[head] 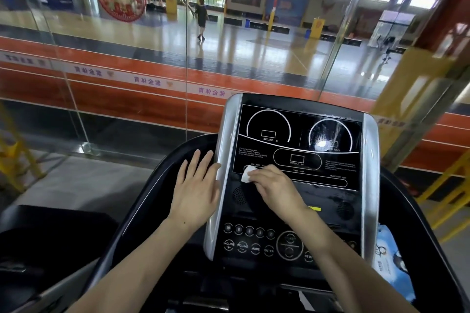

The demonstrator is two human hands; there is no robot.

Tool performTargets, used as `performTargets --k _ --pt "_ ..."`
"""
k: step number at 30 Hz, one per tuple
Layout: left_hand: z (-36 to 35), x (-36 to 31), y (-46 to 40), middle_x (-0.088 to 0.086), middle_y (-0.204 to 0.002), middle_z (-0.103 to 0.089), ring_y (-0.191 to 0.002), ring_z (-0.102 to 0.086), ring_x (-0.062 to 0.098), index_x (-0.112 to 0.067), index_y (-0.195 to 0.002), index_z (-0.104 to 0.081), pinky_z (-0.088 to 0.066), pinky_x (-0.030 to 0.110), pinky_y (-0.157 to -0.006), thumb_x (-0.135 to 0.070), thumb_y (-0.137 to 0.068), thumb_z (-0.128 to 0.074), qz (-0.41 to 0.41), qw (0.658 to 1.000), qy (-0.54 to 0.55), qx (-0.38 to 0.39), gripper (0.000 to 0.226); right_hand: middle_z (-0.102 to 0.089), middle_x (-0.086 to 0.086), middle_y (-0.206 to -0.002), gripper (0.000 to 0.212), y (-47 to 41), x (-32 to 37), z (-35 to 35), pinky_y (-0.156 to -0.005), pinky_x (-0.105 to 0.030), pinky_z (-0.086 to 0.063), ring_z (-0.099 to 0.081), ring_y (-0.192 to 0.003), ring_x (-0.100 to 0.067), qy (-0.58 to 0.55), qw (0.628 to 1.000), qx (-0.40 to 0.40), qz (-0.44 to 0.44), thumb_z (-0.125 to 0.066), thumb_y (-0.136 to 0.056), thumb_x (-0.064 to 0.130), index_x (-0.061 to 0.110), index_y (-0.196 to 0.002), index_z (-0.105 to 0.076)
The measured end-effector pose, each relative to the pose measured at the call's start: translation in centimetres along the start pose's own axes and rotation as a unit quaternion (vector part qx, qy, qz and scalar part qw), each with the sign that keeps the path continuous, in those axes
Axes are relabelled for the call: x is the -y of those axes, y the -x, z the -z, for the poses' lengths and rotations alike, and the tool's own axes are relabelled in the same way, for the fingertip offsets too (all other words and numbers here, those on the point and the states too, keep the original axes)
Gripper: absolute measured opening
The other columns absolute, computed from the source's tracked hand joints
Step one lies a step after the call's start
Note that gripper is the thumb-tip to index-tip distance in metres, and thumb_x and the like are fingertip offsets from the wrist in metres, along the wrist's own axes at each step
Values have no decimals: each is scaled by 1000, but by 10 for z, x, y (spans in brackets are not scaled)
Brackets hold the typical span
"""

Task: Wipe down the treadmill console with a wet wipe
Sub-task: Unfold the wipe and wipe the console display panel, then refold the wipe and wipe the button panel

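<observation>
The treadmill console (300,134) has a black display panel with white dial outlines, silver side trims and a row of buttons below. My right hand (276,187) presses a white wet wipe (246,175) against the lower left part of the display, fingers closed on it; only a corner of the wipe shows. My left hand (195,190) lies flat with fingers apart on the black left wing of the console, its fingertips touching the silver left trim. Wet streaks shine on the right dial.
A blue wet-wipe pack (391,259) sits in the tray at the console's right. A glass wall (127,84) stands just ahead, with a sports court and a distant person (201,19) beyond. Yellow railings (447,185) flank the right side.
</observation>
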State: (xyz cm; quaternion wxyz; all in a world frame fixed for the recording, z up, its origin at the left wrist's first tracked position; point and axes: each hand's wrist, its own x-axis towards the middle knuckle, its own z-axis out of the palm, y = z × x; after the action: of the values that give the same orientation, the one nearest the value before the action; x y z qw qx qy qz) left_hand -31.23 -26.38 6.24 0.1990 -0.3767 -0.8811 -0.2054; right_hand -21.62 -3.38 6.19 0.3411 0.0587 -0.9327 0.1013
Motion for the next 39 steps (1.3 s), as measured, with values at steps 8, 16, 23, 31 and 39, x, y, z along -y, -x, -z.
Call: performTargets --k 8,16,23,31,39 --pt "6 -17 7 0 -144 -57 -145 -44 29 -23 -129 -62 -39 49 -116 -20 -96 -61 30 995 90 -38 33 -78 16 -97 22 7 39 25 -87 -17 -56 -72 -97 -3 -276 898 -76 -335 -77 -95 7 28 -100 -79" --pt "14 -62 19 -21 -109 -71 -113 -58 -5 -33 -121 -70 -44 12 -95 -32 -100 -66 126 909 396 2 21 -78 -15 -116 28 22 80 46 -89 -39 -60 -74 -101 -25 -573 673 -136 -449 -77 -93 7 11 -120 -73" --pt "14 -78 27 -10 -95 -79 -99 -72 3 -31 -115 -70 -51 26 -96 -21 -95 -75 218 788 571 69 22 -80 -13 -108 22 33 92 48 -90 -42 -59 -76 -96 -25 -544 679 -132 -474 -75 -93 1 13 -112 -77" --pt "18 -77 26 0 -84 -74 -91 -70 11 -29 -97 -73 -48 13 -84 -9 -90 -78 207 781 587 48 21 -81 -5 -111 22 38 99 51 -101 -47 -56 -74 -112 -29 -483 744 -116 -446 -70 -100 13 30 -105 -83" --pt "20 -78 27 -5 -91 -74 -93 -69 13 -27 -95 -73 -51 18 -86 -7 -91 -76 188 785 588 40 20 -81 -7 -106 13 36 104 55 -94 -38 -59 -76 -105 -25 -480 743 -116 -452 -77 -95 13 24 -98 -84"
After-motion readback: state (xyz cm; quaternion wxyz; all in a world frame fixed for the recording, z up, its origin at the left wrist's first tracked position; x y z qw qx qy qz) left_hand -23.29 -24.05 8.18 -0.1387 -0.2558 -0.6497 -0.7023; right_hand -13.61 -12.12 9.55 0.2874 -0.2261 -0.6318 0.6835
